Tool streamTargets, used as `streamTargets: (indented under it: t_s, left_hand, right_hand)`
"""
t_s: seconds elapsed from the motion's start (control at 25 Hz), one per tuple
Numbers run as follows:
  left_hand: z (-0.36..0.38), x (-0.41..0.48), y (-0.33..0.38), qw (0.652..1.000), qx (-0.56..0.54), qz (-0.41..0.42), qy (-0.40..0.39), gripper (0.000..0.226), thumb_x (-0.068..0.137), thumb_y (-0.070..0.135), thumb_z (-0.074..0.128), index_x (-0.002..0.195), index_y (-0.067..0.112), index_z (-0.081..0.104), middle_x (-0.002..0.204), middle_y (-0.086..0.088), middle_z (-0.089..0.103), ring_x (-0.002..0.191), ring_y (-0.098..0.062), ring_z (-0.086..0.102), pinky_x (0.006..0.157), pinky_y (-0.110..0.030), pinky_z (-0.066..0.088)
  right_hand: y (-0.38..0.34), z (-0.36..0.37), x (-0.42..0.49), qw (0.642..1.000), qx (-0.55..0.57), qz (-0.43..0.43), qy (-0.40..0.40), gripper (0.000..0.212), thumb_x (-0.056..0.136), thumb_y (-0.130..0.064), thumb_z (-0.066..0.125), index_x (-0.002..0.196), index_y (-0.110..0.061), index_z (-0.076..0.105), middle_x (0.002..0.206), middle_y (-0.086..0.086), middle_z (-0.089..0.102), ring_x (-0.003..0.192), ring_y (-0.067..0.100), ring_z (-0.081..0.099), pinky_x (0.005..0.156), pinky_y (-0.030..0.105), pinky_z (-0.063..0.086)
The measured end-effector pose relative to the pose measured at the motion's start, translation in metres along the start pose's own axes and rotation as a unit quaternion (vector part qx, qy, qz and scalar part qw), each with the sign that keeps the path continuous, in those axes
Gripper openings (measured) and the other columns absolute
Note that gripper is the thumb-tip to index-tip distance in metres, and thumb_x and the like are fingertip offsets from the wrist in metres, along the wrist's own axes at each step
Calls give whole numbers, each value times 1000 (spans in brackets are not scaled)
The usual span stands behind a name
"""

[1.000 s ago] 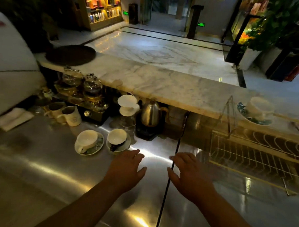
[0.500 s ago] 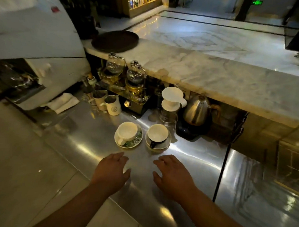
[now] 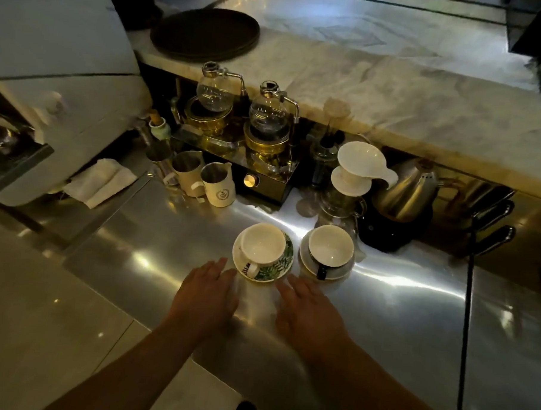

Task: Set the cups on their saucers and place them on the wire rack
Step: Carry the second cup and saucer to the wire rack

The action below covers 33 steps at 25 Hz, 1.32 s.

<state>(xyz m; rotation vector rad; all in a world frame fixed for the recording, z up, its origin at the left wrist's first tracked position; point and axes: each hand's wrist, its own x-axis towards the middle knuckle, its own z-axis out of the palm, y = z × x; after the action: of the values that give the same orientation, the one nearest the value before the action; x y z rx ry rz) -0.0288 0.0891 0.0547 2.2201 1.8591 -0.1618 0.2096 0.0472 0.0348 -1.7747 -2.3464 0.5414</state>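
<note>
Left hand [image 3: 204,298]: hovering palm down over the steel table [image 3: 382,302], fingers [image 3: 220,266] spread loosely, holding nothing, tips just beside the leaf-patterned saucer [image 3: 279,267].
Right hand [image 3: 308,312]: flat and empty, fingers extended, reaching just short of that saucer.
White cup [image 3: 262,246]: sitting upright on the leaf-patterned saucer.
Dark-handled cup [image 3: 331,246]: resting on a plain saucer [image 3: 344,270], right of the first.
Behind: milk pitchers [image 3: 217,184], pour-over dripper [image 3: 359,165], kettle [image 3: 409,192].

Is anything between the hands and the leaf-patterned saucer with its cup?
Nothing visible. The left hand and right hand flank the leaf-patterned saucer near edge, with only bare steel counter between.
</note>
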Motion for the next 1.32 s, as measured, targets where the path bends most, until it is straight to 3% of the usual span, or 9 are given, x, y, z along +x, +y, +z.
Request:
streamTargets:
  t_s: [0.16, 0.32, 0.52, 0.68, 0.8, 0.96, 1.08, 1.16, 1.32]
  left_hand:
    - [14, 31, -19, 999, -36, -1, -9, 55, 102, 49, 44, 151, 25, 44, 161, -6, 41, 144, -23, 41, 117, -41, 32]
    - [16, 66, -23, 990, -139, -19, 29, 42, 96, 43, 53, 135, 27, 54, 129, -4, 65, 115, -26, 58, 92, -43, 51]
    - [21, 98, -25, 978, -206, -26, 22, 48, 95, 51, 54, 138, 28, 51, 127, -7, 62, 113, -28, 59, 93, -46, 51]
    - [24, 111, -28, 965, -263, 0, 6, 41, 94, 60, 51, 131, 43, 46, 121, 5, 68, 108, -20, 64, 88, -40, 49]
    - [25, 116, -35, 958, -286, -2, -20, 44, 93, 63, 49, 134, 47, 43, 117, 10, 66, 105, -18, 63, 85, -39, 47]
    - [26, 116, -43, 953, -300, -15, -28, 46, 93, 57, 61, 134, 42, 48, 106, 17, 58, 93, -10, 56, 79, -35, 43]
    - [26, 109, -45, 950, -310, -10, -28, 48, 91, 53, 67, 133, 39, 49, 103, 18, 60, 90, -8, 58, 77, -32, 45]
    - [24, 102, -45, 951, -307, -9, -24, 52, 90, 51, 70, 136, 39, 48, 96, 16, 61, 87, -9, 60, 73, -29, 45]
    - [11, 81, -40, 952, -304, -11, -23, 59, 88, 48, 73, 140, 39, 45, 82, 12, 61, 80, -9, 63, 66, -23, 45]
  right_hand:
    - [-5, 17, 23, 992, 75, 94, 35, 56, 95, -47, 50, 148, -30, 42, 149, -1, 51, 133, 17, 47, 108, 35, 43]
    - [-15, 31, 49, 954, 225, 180, 87, 39, 98, -37, 52, 137, -40, 49, 126, -14, 63, 113, 3, 59, 96, 37, 56]
    - [-19, 49, 79, 903, 347, 216, 131, 43, 101, -31, 55, 142, -43, 47, 132, -23, 62, 123, -9, 54, 102, 16, 43]
    - [-17, 56, 90, 903, 313, 249, 160, 32, 99, -36, 57, 131, -37, 50, 114, -31, 59, 113, -20, 51, 86, -2, 41]
    - [-16, 51, 100, 891, 323, 287, 136, 15, 99, -39, 59, 113, -32, 57, 99, -19, 65, 96, -2, 63, 87, 19, 51]
    - [-14, 37, 102, 883, 315, 339, 77, 35, 95, -23, 56, 130, -29, 53, 93, -15, 60, 83, 8, 60, 71, 27, 49]
    - [-19, 32, 95, 865, 370, 328, 84, 29, 97, -19, 60, 125, -26, 59, 101, -6, 69, 93, 15, 67, 86, 43, 59]
    - [-26, 25, 87, 842, 429, 307, 111, 21, 97, -23, 66, 114, -36, 65, 105, -6, 74, 101, 15, 70, 94, 48, 57]
    - [-34, -6, 61, 863, 406, 288, 90, 56, 95, -32, 65, 96, -84, 44, 90, -37, 69, 88, -11, 66, 78, 26, 54]
